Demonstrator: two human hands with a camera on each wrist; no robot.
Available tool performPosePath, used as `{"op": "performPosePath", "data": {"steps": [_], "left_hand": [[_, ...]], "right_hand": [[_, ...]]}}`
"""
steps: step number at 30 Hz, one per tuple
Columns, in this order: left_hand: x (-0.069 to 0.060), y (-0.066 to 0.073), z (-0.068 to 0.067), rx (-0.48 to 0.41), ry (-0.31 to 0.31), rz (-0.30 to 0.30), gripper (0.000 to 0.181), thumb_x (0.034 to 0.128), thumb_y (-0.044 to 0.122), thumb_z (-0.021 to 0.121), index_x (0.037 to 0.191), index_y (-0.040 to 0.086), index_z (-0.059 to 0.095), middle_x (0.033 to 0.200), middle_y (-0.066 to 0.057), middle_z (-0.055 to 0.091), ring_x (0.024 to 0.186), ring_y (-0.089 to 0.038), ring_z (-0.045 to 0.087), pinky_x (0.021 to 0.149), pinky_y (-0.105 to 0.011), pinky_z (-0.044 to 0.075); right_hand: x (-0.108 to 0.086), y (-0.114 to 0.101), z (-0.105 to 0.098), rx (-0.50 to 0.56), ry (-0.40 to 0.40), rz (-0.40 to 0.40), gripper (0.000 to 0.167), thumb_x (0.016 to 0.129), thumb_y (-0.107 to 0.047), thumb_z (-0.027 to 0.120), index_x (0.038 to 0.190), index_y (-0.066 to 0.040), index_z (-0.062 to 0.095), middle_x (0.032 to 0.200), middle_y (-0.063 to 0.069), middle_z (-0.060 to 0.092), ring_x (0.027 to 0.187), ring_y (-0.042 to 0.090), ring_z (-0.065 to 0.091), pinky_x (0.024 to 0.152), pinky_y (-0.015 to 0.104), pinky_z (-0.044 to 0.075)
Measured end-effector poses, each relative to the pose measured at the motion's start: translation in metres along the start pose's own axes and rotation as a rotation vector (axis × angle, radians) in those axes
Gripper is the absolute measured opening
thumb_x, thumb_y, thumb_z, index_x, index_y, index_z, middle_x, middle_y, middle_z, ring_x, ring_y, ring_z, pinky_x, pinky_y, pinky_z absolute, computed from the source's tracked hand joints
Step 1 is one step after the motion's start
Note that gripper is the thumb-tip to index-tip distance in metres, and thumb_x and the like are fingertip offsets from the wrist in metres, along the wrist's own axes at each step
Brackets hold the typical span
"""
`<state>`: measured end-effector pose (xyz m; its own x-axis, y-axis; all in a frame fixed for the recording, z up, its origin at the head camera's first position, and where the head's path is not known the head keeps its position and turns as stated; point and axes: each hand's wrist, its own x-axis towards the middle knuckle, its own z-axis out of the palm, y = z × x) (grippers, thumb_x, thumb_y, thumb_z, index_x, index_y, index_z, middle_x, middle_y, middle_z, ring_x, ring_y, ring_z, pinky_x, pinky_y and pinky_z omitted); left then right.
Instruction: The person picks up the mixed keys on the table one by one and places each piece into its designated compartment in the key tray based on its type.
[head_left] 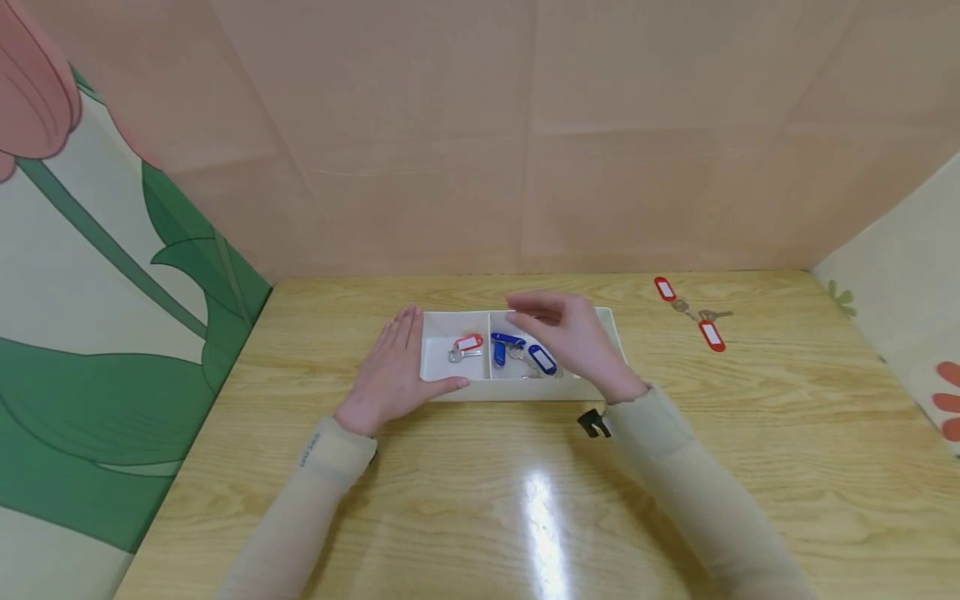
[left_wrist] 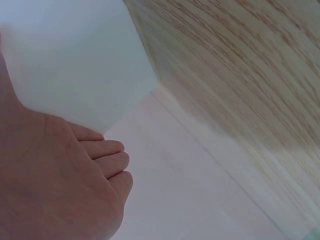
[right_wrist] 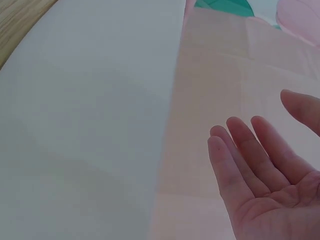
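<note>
left hand along left end of tray, fingers straight; right hand above tray, fingers loosely bent, nothing held; seemingly done: red-tagged key in left compartment, blue-tagged keys past divider; seemingly remaining: two red-tagged keys on table

Tray looks smooth plastic — table, glossy wood.

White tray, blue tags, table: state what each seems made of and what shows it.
White tray: probably plastic, smooth; its walls are thin and evenly coloured, though coated metal is possible.
Blue tags: likely plastic, finish hard to tell; strong, even colour framing a pale panel on one.
Table: wood or wood-look laminate, glossy; it shows grain and a bright reflection.
</note>
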<state>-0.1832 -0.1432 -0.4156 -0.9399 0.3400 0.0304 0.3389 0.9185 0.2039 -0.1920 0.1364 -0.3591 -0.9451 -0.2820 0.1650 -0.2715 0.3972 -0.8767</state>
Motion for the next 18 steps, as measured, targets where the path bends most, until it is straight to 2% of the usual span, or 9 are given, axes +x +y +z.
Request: {"op": "performPosePath", "data": {"steps": [18], "left_hand": [[0.0, 0.001, -0.001, -0.01, -0.006, -0.01, 0.132, 0.0804, 0.09, 0.046, 0.16, -0.006, 0.004, 0.168, -0.02, 0.004, 0.154, -0.029, 0.003, 0.124, -0.04, 0.005]], "right_hand": [[-0.012, 0.008, -0.018, 0.017, 0.028, -0.005, 0.039, 0.097, -0.035, 0.072, 0.126, -0.008, 0.072, 0.121, 0.005, 0.072, 0.108, 0.02, 0.068, 0.095, 0.036, 0.055]]}}
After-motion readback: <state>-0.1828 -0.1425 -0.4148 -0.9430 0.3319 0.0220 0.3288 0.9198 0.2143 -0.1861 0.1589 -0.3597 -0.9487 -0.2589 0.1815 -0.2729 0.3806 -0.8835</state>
